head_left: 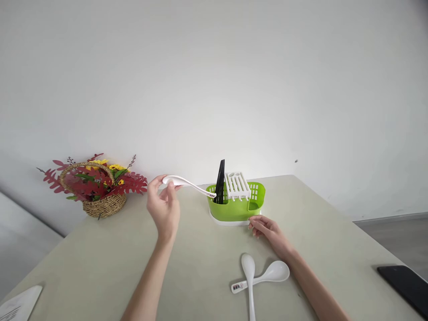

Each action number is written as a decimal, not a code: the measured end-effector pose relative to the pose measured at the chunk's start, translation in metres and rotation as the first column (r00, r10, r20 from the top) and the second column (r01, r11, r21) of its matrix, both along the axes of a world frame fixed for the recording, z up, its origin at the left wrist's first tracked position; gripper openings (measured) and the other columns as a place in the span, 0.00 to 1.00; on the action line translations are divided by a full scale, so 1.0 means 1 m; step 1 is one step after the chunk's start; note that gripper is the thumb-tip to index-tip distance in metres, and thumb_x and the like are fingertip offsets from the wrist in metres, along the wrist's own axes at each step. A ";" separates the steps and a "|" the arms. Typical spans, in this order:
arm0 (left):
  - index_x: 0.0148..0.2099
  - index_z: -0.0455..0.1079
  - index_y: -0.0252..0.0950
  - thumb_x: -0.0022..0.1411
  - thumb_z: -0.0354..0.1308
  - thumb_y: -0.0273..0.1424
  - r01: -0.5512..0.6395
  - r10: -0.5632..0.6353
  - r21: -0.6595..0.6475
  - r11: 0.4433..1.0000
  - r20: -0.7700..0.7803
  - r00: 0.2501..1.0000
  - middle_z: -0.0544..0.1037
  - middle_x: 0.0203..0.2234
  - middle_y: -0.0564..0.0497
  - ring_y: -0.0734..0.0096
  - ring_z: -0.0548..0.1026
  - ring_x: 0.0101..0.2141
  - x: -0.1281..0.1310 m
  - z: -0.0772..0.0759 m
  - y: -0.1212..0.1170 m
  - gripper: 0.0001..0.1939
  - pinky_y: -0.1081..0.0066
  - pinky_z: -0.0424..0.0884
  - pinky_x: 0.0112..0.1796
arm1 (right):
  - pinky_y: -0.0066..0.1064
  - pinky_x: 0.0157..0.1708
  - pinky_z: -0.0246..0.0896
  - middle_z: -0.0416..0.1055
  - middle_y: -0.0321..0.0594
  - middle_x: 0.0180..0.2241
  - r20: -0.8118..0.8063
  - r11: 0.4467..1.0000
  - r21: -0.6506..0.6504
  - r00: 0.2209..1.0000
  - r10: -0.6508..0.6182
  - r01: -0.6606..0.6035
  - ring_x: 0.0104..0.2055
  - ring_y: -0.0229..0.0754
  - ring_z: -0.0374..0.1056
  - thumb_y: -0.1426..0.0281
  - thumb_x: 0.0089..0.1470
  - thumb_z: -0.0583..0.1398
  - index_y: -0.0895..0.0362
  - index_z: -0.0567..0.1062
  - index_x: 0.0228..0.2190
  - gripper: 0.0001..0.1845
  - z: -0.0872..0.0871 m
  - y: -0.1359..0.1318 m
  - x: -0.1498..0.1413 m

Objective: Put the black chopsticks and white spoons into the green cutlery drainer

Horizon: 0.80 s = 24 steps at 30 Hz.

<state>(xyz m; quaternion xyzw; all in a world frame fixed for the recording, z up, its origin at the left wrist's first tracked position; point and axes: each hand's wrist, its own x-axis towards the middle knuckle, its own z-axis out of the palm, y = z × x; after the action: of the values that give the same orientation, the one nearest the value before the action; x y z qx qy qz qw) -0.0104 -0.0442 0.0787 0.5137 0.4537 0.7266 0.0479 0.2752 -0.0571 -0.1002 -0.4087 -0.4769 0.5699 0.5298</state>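
My left hand [164, 205] is closed around the bowl end of a white spoon [192, 186]. The spoon is raised in the air, its marked handle end pointing right, in front of black chopsticks [220, 183]. These chopsticks stand upright in the left part of a green cutlery basket [234, 211]. A white slotted rack [238, 185] sits across the basket's middle. Low at the basket's right front corner, my right hand [269, 232] has curled fingers, their tips gripping the edge of the white base tray [222, 222]. Two more white spoons, one upright [248, 272] and one slanted [276, 272], lie crossed nearer to me.
A wicker basket [103, 206] of red and yellow artificial flowers stands at the back left of the table [197, 263]. At the right edge lies a black phone [403, 281]. A white object [22, 303] shows at the lower left. A wall [214, 89] rises behind the table.
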 end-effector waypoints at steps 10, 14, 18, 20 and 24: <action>0.55 0.69 0.39 0.76 0.49 0.32 0.120 -0.125 -0.044 0.992 -0.539 0.833 0.78 0.48 0.45 0.67 0.81 0.43 0.023 -0.037 0.044 0.12 0.66 0.78 0.45 | 0.34 0.33 0.64 0.78 0.40 0.34 -0.007 1.000 0.003 1.000 0.005 -0.005 0.30 0.41 0.68 0.46 0.51 0.70 0.54 0.80 0.38 0.26 0.003 0.000 -0.003; 0.60 0.68 0.43 0.76 0.44 0.26 0.159 -0.166 -0.074 0.984 -0.695 0.700 0.77 0.50 0.45 0.66 0.78 0.50 0.028 -0.049 0.043 0.18 0.66 0.76 0.49 | 0.34 0.33 0.64 0.79 0.40 0.32 -0.025 1.000 -0.001 1.000 0.005 -0.005 0.29 0.40 0.68 0.45 0.48 0.71 0.54 0.81 0.37 0.27 0.007 0.000 -0.003; 0.57 0.69 0.43 0.75 0.43 0.23 0.177 -0.203 -0.114 0.978 -0.737 0.645 0.76 0.49 0.46 0.68 0.79 0.47 0.024 -0.055 0.046 0.18 0.67 0.76 0.47 | 0.34 0.33 0.64 0.79 0.40 0.33 -0.014 1.000 0.003 1.000 0.006 -0.006 0.29 0.40 0.68 0.45 0.49 0.71 0.54 0.81 0.38 0.27 0.007 0.000 -0.003; 0.56 0.68 0.42 0.74 0.43 0.22 0.186 -0.235 -0.152 0.971 -0.753 0.614 0.75 0.49 0.46 0.68 0.79 0.46 0.019 -0.057 0.049 0.18 0.68 0.76 0.46 | 0.34 0.33 0.64 0.79 0.40 0.33 -0.013 1.000 0.007 1.000 0.004 -0.004 0.29 0.40 0.68 0.45 0.49 0.71 0.54 0.81 0.38 0.27 0.005 0.001 -0.003; 0.56 0.67 0.41 0.70 0.42 0.17 0.174 -0.280 -0.221 0.960 -0.805 0.522 0.74 0.50 0.45 0.68 0.78 0.46 0.005 -0.060 0.057 0.22 0.69 0.75 0.46 | 0.34 0.33 0.64 0.79 0.41 0.33 -0.009 1.000 0.013 1.000 0.009 -0.009 0.29 0.40 0.68 0.46 0.50 0.70 0.55 0.81 0.38 0.26 0.004 0.001 -0.003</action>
<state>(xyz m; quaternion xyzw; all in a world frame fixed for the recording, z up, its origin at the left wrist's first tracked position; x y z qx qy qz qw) -0.0055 0.0131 0.0192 0.8459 0.3915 0.3588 -0.0481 0.2721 -0.0558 -0.0966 -0.4006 -0.4798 0.5711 0.5321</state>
